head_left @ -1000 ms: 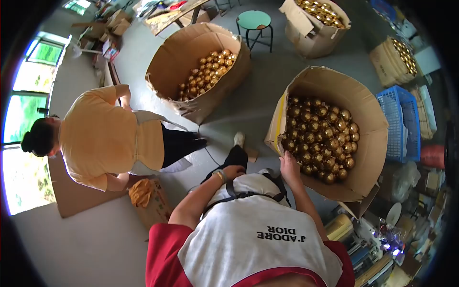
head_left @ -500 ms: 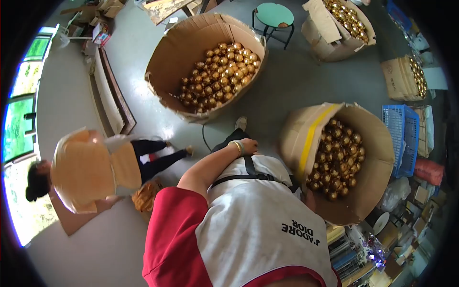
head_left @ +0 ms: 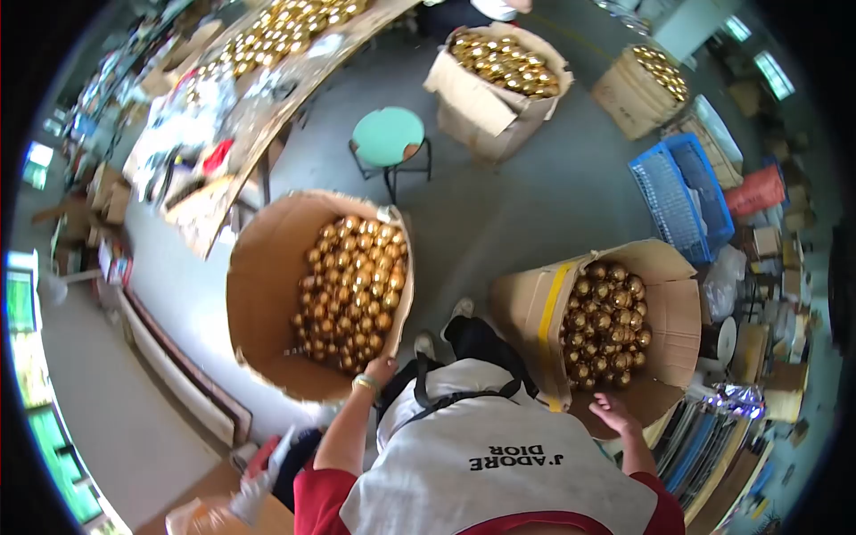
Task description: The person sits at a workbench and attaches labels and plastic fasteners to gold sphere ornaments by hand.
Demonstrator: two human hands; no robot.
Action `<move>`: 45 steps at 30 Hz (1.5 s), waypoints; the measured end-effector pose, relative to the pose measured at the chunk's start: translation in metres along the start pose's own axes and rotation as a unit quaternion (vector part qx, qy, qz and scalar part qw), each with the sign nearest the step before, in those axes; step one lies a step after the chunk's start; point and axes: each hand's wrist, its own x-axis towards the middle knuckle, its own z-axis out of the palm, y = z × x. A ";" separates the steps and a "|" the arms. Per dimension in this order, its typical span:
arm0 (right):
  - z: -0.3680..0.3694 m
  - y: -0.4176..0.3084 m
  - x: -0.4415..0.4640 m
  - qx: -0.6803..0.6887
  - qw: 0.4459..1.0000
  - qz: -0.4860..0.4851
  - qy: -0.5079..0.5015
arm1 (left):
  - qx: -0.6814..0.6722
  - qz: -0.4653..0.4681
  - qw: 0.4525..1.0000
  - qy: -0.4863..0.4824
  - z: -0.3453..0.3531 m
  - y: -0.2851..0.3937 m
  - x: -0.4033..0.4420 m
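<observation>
My left hand (head_left: 382,369) is at the near rim of a large round-sided cardboard box (head_left: 263,294), its fingers closed on the edge. Inside lie many shiny gold balls (head_left: 357,285). On the other side, my right hand (head_left: 612,412) hovers over the near side of a second cardboard box (head_left: 673,312) with a yellow stripe. Its fingers are curled in and nothing shows in them. Darker gold balls (head_left: 608,321) fill the bottom of this box, just beyond the hand.
A green round stool (head_left: 389,138) stands ahead. Two more cardboard boxes of gold balls (head_left: 504,67) are farther off. Blue plastic crates (head_left: 682,196) stand at the right. More balls lie on a long table (head_left: 259,147). Part of another person (head_left: 290,468) shows at lower left.
My view has turned left and my body now stands between the two boxes. My left hand has moved from my waist to the left box's rim. My right hand has come into clearer view.
</observation>
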 end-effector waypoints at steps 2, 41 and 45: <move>-0.034 -0.032 0.015 -0.025 0.999 0.006 0.041 | 0.000 -0.022 0.999 -0.043 0.000 0.010 0.022; -0.235 -0.070 0.373 -0.225 0.937 0.256 -0.074 | -0.007 0.091 0.996 0.005 -0.292 0.317 0.508; -0.335 -0.255 0.407 -0.280 0.919 0.257 -0.109 | -0.050 0.030 0.998 -0.008 -0.288 0.297 0.521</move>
